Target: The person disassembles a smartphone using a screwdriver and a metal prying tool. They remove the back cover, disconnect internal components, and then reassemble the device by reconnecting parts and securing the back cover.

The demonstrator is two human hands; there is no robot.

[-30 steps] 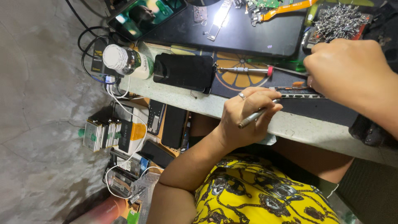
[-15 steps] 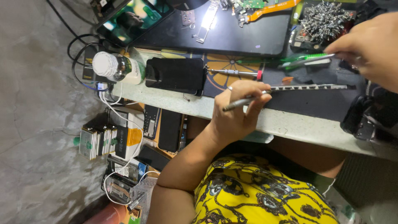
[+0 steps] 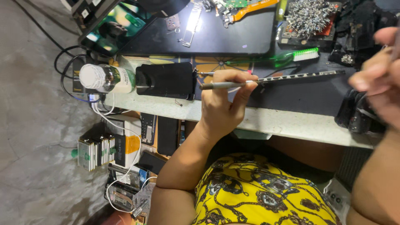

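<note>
A single head-worn camera supplies the only view, so no second angle shares the scene. It looks steeply down from above the person's own lap, and the frame is rolled sideways: the worktop [image 3: 266,121] runs as a pale band across the middle, its near edge facing the yellow patterned shirt [image 3: 266,191] at the bottom, its far edge cut off at the top. The grey floor [image 3: 33,137] fills the left side, past the worktop's end. The camera sits close; the left hand [image 3: 223,106] is sharp at centre, while the right hand [image 3: 377,79], probably nearer the lens, blurs at the right border.
</note>
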